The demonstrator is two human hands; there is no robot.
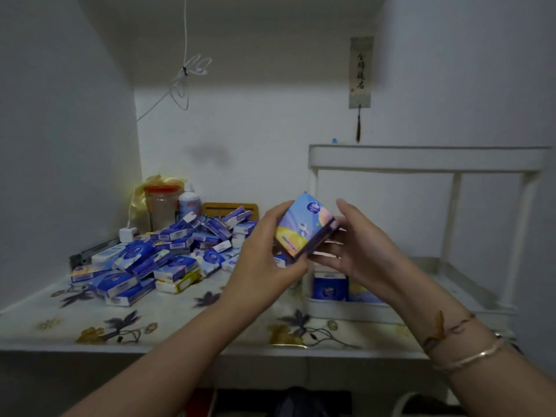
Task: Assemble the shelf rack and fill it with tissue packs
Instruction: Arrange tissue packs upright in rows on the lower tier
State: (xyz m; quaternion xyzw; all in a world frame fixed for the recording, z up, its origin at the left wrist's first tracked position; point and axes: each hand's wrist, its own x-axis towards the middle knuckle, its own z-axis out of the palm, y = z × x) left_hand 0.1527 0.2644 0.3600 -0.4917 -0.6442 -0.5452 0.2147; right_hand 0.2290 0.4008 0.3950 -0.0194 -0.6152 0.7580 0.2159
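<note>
Here, pile: many blue tissue packs (156,254) are lying heaped on the flowered tabletop (90,320), at the left.
Left hand (264,254): it is gripping the held tissue pack (304,227) by its left side.
Right hand (355,248): it is holding the same pack's right end, fingers curled.
Shelf rack (421,159): it is standing at the right, with packs (329,285) sitting in its lower tray.

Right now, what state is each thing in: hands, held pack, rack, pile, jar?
Left hand: gripping the held pack.
Right hand: gripping the same pack.
Held pack: in the air, tilted.
Rack: standing assembled; packs in its bottom tray.
Pile of packs: loose on the table.
Jar: upright, lid on.
</note>
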